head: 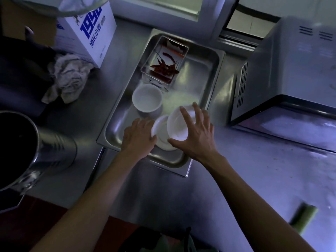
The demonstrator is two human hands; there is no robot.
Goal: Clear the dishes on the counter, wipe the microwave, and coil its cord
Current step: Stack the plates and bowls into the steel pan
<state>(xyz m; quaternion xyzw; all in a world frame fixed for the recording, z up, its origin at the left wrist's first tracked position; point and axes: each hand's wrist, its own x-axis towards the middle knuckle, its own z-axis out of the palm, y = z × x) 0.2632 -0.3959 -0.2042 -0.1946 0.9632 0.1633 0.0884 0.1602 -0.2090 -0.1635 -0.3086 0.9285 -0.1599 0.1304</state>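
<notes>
A steel tray [198, 73] sits on the counter and holds the dishes. My right hand [197, 135] grips a tilted white bowl [177, 126] over the tray's near end, fingers spread across its rim. My left hand [139, 137] holds the edge of a white plate [162, 138] lying under that bowl. Another white bowl [147, 99] stands upright in the tray's middle. A clear box of dried red chillies [164, 64] occupies the tray's far end. The grey microwave [287, 73] stands to the right; its cord is out of sight.
A crumpled grey cloth [68, 77] lies left of the tray beside a white carton with blue print [87, 31]. A large steel pot [27, 151] stands at the near left. A green object [303, 217] lies blurred on the counter at the near right.
</notes>
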